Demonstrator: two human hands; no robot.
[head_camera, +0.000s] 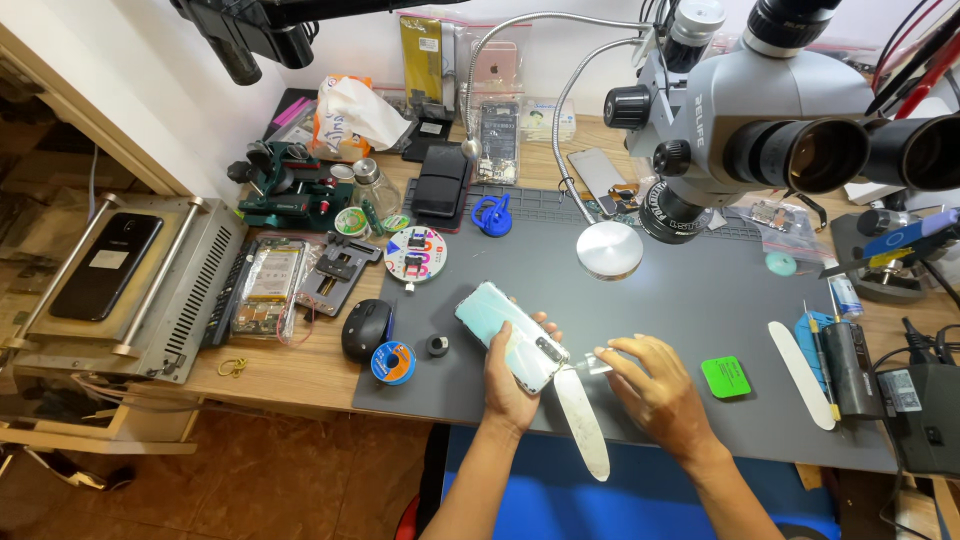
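Phone (510, 335) rests gripped in the left hand (510, 385) above the table (700, 300); the right hand (655, 385) pinches a thin tool (598, 367) at its corner, back cover apparently not yet off.

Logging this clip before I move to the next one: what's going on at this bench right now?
A person at a cluttered repair bench holds a pale blue-green smartphone in the left hand, back side up, over a grey work mat. The right hand presses a thin translucent pry tool against the phone's lower end. A long white plastic spatula lies on the mat between the wrists. A grey stereo microscope hangs above.
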